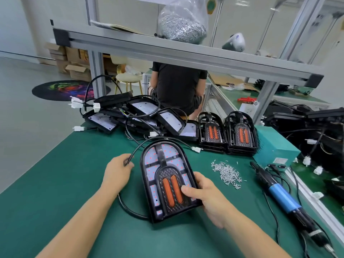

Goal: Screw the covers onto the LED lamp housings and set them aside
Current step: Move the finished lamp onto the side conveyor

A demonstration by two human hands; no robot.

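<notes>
An arch-shaped black LED lamp housing (167,175) with its cover and two orange lenses lies on the green mat (74,183) in front of me. My right hand (208,200) grips its lower right edge, thumb pressed on the cover. My left hand (117,172) holds the lamp's black cable (137,148) just left of the housing. Loose silver screws (227,174) lie in a pile to the right. A blue electric screwdriver (283,196) rests on the mat at far right.
Open housings with white boards (141,116) are heaped at the back of the mat. Two stacks of black covers (227,135) stand behind the screws beside a teal box (275,146). More lamps and wires (316,131) fill the right. A seated person (178,86) is beyond the bench.
</notes>
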